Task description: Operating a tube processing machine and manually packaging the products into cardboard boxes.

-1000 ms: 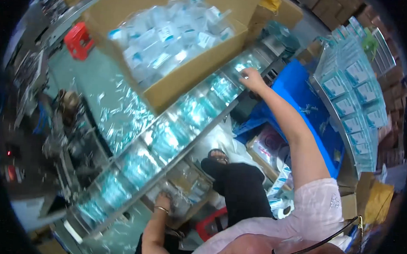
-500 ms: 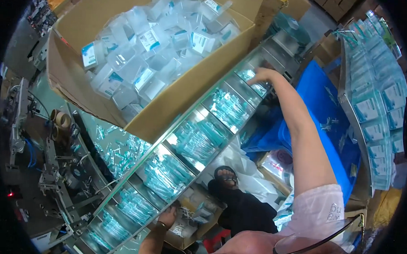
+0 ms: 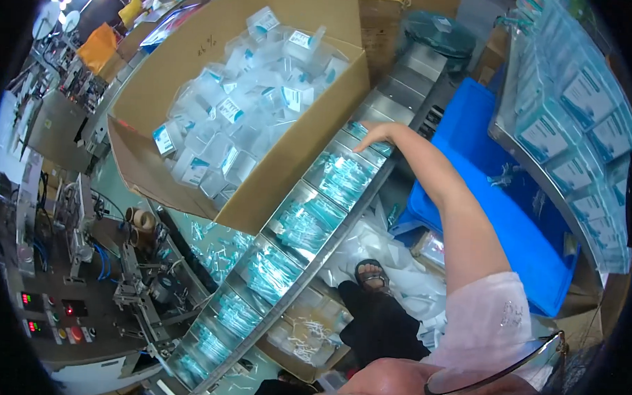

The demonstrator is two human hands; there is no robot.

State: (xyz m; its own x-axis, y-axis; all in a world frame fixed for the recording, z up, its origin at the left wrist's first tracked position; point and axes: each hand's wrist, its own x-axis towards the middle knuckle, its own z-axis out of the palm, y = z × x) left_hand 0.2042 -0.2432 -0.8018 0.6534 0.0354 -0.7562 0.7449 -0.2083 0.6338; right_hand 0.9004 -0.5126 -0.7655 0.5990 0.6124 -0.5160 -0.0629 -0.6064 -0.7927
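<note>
- Teal sticks [image 3: 341, 179], thin and shiny, lie in heaps in a long metal tray [image 3: 424, 62] in the head view. The tray is cut into bins [image 3: 402, 94].
- Right hand [image 3: 381, 133] is over one bin, with the thumb wide of the fingers. A few sticks lie just under it. I cannot tell if the fingertips touch one.
- Just below the hand, the next bin has a big heap of sticks. More heaps run down and left from there.
- Left of the hand is a big brown box [image 3: 300, 158] full of clear plastic cases [image 3: 228, 111].
- Right of the hand is a blue tub [image 3: 464, 133] with a few teal bits [image 3: 503, 176] on it.
- Farther right, a stack of cases [image 3: 587, 95] sits on a metal shelf [image 3: 539, 172].
- Well below the hand and to its left, a small brown box [image 3: 289, 362] holds white bits [image 3: 311, 334].
- Below the hand is a foot [image 3: 369, 270] in a dark sandal [image 3: 374, 279].
- I cannot tell how the left hand is.
</note>
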